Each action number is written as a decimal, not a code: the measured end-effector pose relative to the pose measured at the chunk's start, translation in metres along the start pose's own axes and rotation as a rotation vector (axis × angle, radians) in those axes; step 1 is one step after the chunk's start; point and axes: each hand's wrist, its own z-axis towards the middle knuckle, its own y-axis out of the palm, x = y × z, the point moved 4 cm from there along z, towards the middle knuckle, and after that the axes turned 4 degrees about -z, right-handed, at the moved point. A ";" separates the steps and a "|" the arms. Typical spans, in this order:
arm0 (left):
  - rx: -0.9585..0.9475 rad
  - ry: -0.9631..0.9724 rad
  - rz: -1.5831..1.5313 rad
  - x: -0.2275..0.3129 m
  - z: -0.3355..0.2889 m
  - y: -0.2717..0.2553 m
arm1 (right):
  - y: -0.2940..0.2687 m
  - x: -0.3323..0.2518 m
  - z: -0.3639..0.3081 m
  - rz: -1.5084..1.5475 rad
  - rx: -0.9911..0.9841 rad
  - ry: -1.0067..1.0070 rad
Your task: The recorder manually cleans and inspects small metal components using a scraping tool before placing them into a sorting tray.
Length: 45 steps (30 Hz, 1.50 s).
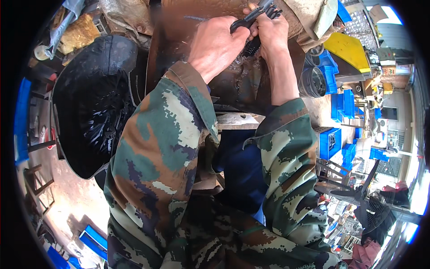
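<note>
The dark metal part [251,19] is being held between the two hands, near 12 o'clock in the view, over the brown, stained bench [172,56]. Its long axis is running aslant, from 8 o'clock to 2 o'clock, and its far end is pointing to 2 o'clock, at the view's edge. The left hand [217,40] is gripping the 8 o'clock end; this end is sitting between the thumb and the curled fingers. The right hand [272,33] is closing its fingers around the 2 o'clock half, and the part is protruding past them. Whether it is one piece or several, I cannot tell. A black bin [92,112] is standing at 9 o'clock, and a blue box [330,143] is lying toward 3 o'clock.
</note>
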 end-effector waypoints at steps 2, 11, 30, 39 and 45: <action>-0.008 -0.003 0.018 0.004 0.001 0.005 | -0.006 -0.002 0.001 -0.011 0.015 0.013; -0.028 0.028 -0.012 0.006 -0.001 0.007 | -0.005 0.003 0.001 0.043 0.018 0.020; -0.055 -0.010 -0.003 0.007 -0.004 0.005 | 0.000 0.010 0.007 0.078 -0.009 -0.010; -0.038 0.064 -0.002 0.008 -0.005 0.006 | 0.000 0.012 0.008 0.076 0.019 -0.021; -0.049 0.026 0.001 0.007 -0.005 0.005 | 0.000 0.013 0.007 0.051 0.020 -0.010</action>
